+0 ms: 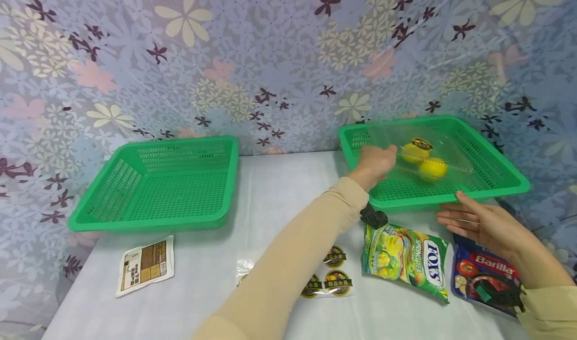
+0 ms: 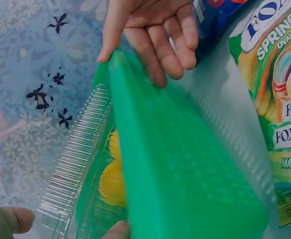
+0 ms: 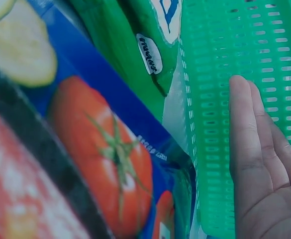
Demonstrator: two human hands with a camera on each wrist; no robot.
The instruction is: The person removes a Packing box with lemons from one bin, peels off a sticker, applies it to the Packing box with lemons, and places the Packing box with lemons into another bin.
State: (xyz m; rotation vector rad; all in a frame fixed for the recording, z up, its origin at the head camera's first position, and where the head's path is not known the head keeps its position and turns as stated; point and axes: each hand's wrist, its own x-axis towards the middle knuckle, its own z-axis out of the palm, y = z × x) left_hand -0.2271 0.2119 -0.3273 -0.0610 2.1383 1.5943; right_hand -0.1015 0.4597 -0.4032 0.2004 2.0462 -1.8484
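My left hand (image 1: 377, 163) holds the left end of a clear plastic box (image 1: 451, 152), its thumb and a finger on either side in the left wrist view. Through the plastic show two yellow lemons (image 1: 434, 169), and a black-and-gold sticker (image 1: 422, 144) is on the lid. The box lies in or just over the right green basket (image 1: 507, 172); contact with its floor cannot be made out. My right hand (image 1: 491, 227) touches that basket's front rim with its thumb, the fingers (image 3: 245, 129) loosely straight beside the outer wall.
Another green basket (image 1: 230, 190) stands at the left. In front lie a white-and-brown packet (image 1: 146, 266), a sticker sheet (image 1: 335, 280) partly behind my left arm, a green Fox's candy bag (image 1: 405, 260) and a blue Barilla pouch (image 1: 469, 275). Floral cloth (image 1: 288, 69) hangs behind.
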